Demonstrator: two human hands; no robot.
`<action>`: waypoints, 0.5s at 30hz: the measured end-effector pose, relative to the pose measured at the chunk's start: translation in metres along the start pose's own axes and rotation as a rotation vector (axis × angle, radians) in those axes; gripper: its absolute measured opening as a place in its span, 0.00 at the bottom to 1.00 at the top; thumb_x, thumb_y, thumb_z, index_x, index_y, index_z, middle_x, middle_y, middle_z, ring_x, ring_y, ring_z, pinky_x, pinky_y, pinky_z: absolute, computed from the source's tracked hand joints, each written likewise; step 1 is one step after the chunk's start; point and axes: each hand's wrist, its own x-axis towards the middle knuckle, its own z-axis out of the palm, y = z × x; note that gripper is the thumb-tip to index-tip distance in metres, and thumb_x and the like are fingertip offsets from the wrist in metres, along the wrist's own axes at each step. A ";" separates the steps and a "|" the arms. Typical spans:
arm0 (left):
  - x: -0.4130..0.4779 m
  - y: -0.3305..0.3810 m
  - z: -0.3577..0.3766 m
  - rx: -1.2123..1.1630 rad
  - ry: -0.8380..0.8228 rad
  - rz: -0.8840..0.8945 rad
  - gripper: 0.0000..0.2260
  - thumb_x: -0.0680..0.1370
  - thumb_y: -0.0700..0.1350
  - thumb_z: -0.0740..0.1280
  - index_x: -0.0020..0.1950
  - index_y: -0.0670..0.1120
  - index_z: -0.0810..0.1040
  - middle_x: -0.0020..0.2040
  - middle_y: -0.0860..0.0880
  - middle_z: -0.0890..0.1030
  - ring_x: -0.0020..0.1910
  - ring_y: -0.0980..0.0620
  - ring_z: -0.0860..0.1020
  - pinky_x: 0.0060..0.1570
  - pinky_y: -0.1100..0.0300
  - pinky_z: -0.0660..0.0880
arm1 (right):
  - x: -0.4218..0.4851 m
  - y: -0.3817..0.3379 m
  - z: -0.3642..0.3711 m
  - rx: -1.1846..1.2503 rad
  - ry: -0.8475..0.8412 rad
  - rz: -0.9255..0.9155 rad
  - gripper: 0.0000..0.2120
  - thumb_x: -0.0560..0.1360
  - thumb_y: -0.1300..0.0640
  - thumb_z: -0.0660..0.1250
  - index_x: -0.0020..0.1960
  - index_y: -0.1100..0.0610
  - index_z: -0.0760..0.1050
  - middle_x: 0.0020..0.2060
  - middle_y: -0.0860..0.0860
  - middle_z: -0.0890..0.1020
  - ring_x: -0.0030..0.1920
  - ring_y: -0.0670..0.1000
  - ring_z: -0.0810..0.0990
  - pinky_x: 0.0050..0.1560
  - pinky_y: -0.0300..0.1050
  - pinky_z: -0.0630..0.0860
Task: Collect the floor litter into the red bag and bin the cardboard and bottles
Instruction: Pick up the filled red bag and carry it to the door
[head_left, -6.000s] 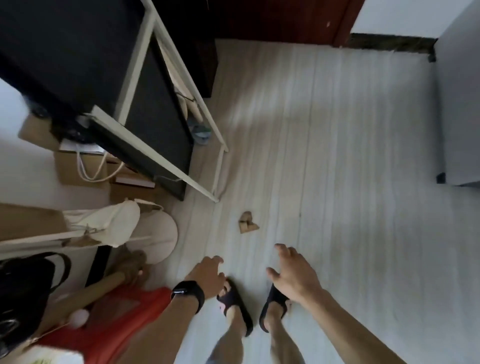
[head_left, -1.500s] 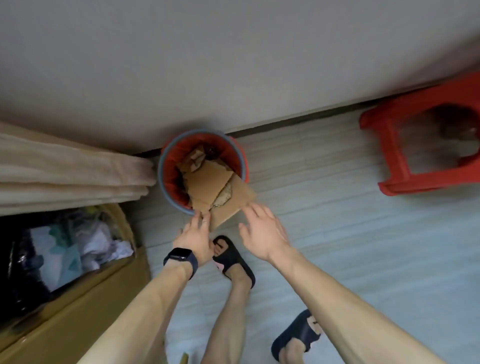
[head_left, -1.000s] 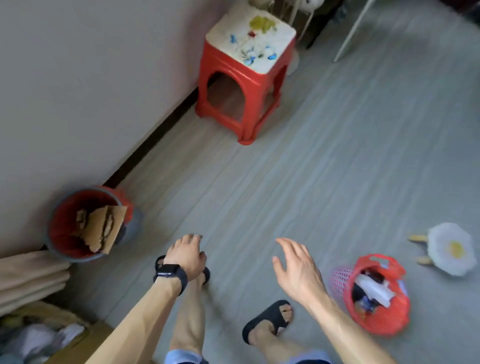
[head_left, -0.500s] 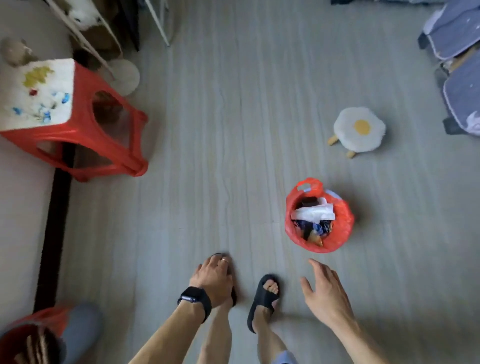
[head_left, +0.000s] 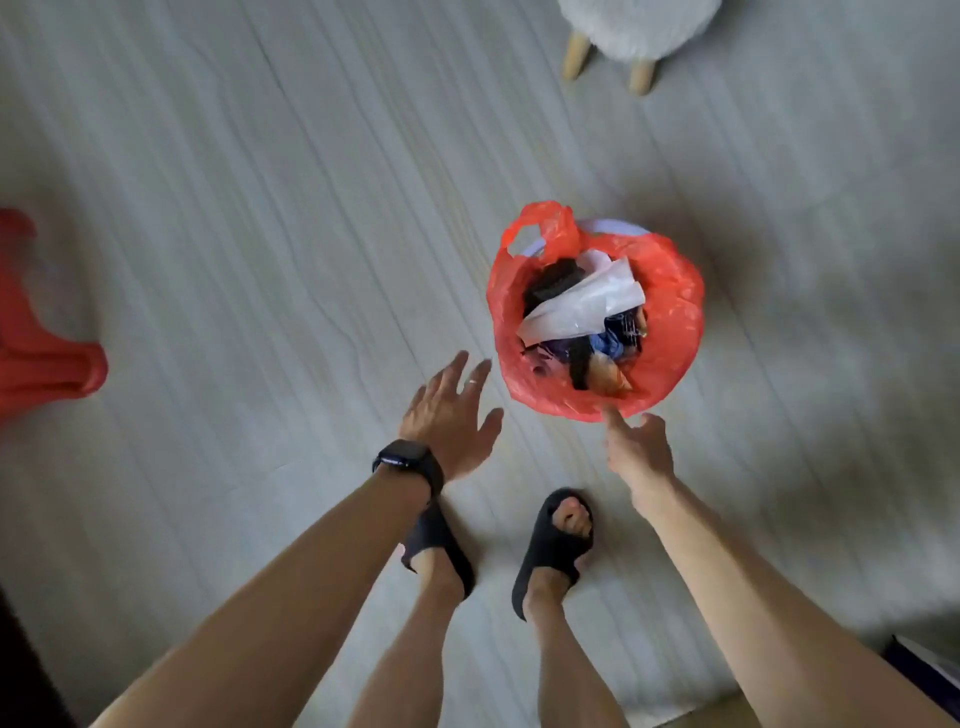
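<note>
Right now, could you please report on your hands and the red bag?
Left hand open, empty, just short of the red bag. Right hand open, forefinger at its near rim. Bag upright, mouth open, litter inside. Nothing between.

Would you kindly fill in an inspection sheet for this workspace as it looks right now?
Surface: pale wood-grain floor.
Job's things: red bag stands open on the floor, holding a white wrapper and dark litter.
Clutter: nothing seen.
Grippers: left hand open, fingers spread, short of the bag; right hand open, forefinger at the bag's near rim, contact unclear.
Cables: nothing seen.
Surroundings: white fluffy stool beyond the bag; red stool at the left edge; black sandals on the feet.
</note>
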 end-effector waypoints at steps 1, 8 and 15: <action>0.023 0.002 0.016 0.012 0.021 0.026 0.30 0.82 0.60 0.54 0.81 0.56 0.47 0.82 0.51 0.46 0.79 0.46 0.53 0.77 0.47 0.54 | 0.027 0.009 0.009 0.106 0.009 0.041 0.47 0.64 0.24 0.65 0.69 0.56 0.66 0.57 0.57 0.81 0.54 0.59 0.83 0.56 0.57 0.81; 0.094 0.003 0.058 0.095 0.057 0.084 0.31 0.81 0.63 0.50 0.80 0.59 0.39 0.81 0.47 0.39 0.79 0.44 0.53 0.78 0.46 0.51 | 0.091 0.019 0.042 0.398 0.153 0.075 0.30 0.70 0.52 0.67 0.68 0.57 0.62 0.56 0.53 0.76 0.54 0.60 0.80 0.54 0.60 0.81; 0.032 -0.006 -0.001 -0.037 -0.003 -0.077 0.32 0.82 0.59 0.56 0.81 0.56 0.44 0.82 0.49 0.45 0.77 0.43 0.60 0.73 0.48 0.62 | 0.015 -0.026 0.017 0.149 0.150 0.005 0.19 0.76 0.56 0.65 0.64 0.56 0.64 0.51 0.54 0.75 0.52 0.60 0.81 0.55 0.59 0.81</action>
